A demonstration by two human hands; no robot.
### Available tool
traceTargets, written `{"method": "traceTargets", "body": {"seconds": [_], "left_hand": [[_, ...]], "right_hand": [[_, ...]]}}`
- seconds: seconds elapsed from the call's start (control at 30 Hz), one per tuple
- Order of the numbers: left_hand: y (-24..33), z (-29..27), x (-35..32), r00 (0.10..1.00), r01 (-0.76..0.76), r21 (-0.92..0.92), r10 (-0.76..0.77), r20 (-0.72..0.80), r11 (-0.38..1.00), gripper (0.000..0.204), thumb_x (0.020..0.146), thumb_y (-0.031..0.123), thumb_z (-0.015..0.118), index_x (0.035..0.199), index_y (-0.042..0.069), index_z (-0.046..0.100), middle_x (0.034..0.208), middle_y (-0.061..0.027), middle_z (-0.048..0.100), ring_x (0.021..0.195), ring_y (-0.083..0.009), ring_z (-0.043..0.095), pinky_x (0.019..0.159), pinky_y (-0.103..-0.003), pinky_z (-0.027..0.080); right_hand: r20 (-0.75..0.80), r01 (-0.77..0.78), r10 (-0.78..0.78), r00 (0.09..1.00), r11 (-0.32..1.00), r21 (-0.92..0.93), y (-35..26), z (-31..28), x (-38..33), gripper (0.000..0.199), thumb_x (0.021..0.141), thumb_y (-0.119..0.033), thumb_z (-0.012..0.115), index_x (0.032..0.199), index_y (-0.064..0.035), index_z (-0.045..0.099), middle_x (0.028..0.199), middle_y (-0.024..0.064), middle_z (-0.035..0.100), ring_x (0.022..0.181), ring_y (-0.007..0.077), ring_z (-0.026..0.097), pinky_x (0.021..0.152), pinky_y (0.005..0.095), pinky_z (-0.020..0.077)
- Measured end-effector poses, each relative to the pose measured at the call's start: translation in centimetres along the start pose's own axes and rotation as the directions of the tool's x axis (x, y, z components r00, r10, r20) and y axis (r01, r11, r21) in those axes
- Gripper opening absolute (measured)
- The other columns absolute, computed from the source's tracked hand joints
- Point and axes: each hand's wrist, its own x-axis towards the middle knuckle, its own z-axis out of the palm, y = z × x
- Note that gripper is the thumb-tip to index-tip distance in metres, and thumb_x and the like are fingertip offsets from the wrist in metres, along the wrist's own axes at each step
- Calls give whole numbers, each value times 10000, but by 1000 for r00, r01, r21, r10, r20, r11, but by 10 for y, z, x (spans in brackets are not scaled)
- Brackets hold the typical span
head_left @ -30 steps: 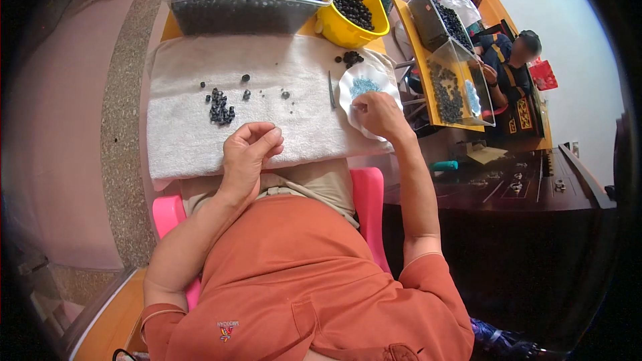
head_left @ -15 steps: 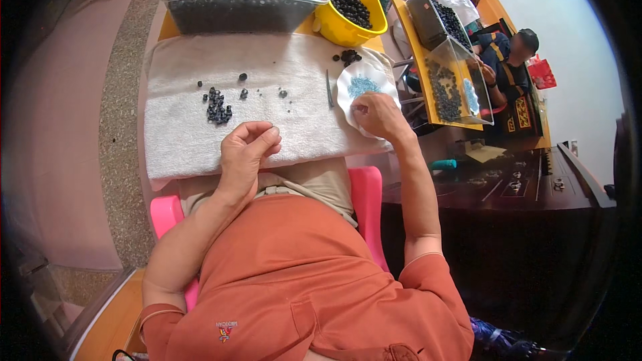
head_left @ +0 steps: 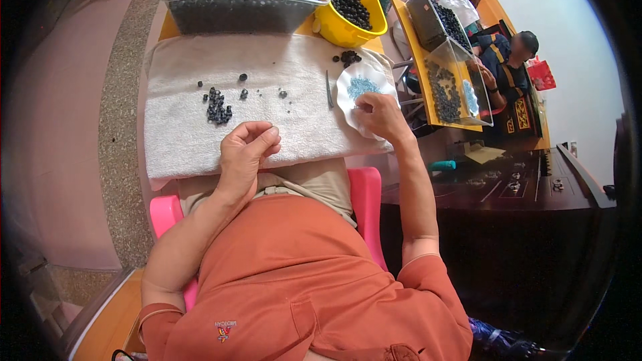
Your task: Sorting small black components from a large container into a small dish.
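Note:
My left hand (head_left: 249, 154) hovers at the near edge of a white towel (head_left: 180, 144), thumb and forefinger pinched together; whatever they hold is too small to make out. Over the near side of a white scalloped dish (head_left: 344, 87), my right hand (head_left: 380, 116) has its fingers drawn together, their tips partly hidden. Tiny light-blue pieces (head_left: 362, 85) are heaped in the dish. Just left of it lies a thin dark tool (head_left: 328, 89). Beyond my left hand, a cluster of small black pieces (head_left: 218, 108) rests on the towel, with a few strays around it.
At the far side stand a clear bin (head_left: 241, 17) of black ring-like pieces and a yellow basin (head_left: 328, 27) of the same. A small black pile (head_left: 349, 58) sits by the dish. At right, a co-worker (head_left: 498, 60) sits beside clear boxes (head_left: 461, 87) on a yellow board.
My right hand has shifted very slightly up and to the left over the dish. My left hand has stayed in place.

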Motion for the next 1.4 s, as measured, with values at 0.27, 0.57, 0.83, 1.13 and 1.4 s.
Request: {"method": "traceTargets", "body": {"seconds": [0.27, 0.57, 0.83, 1.13, 1.4], "left_hand": [[-1, -1, 0, 1000, 1, -10, -1, 9, 1000, 135, 892, 65, 680, 1010, 29, 627, 890, -50, 662, 798, -122, 646, 733, -255, 555], [1, 1, -5, 979, 96, -3, -94, 182, 995, 107, 931, 103, 642, 1013, 34, 631, 857, -28, 631, 783, -116, 625, 747, -276, 570], [10, 7, -8, 917, 266, -10, -249, 311, 964, 179, 935, 176, 656, 1034, 28, 642, 891, -27, 651, 753, -92, 629, 696, -251, 575], [15, 1, -7, 881, 261, 95, -277, 383, 961, 176, 945, 190, 645, 1027, 34, 648, 887, -32, 666, 718, -99, 635, 689, -247, 562], [10, 4, -8, 896, 210, 79, -224, 384, 974, 177, 962, 196, 621, 1013, 27, 628, 857, -16, 632, 744, -90, 611, 703, -252, 550]], "right_hand": [[-89, -41, 57, 994, 986, 163, -4, 0, -8, 183, 794, -125, 736, 912, 7, 689, 783, 185, 670, 680, 264, 657, 660, 343, 516], [-31, 43, -31, 999, 724, 688, -72, 16, -27, 110, 819, 11, 734, 897, 33, 659, 777, 27, 625, 709, 72, 572, 632, 211, 468], [11, 170, -256, 967, 673, 720, -111, 31, -18, 134, 796, 3, 762, 883, 15, 661, 813, 60, 671, 749, 96, 640, 657, 238, 518], [44, 179, -296, 954, 681, 710, -116, 28, -21, 112, 808, 25, 739, 874, 25, 648, 810, 63, 667, 756, 99, 640, 658, 241, 518], [49, 112, -224, 973, 650, 751, -116, 37, -30, 58, 856, 23, 690, 904, 32, 659, 816, 48, 656, 755, 86, 612, 655, 224, 485]]}}
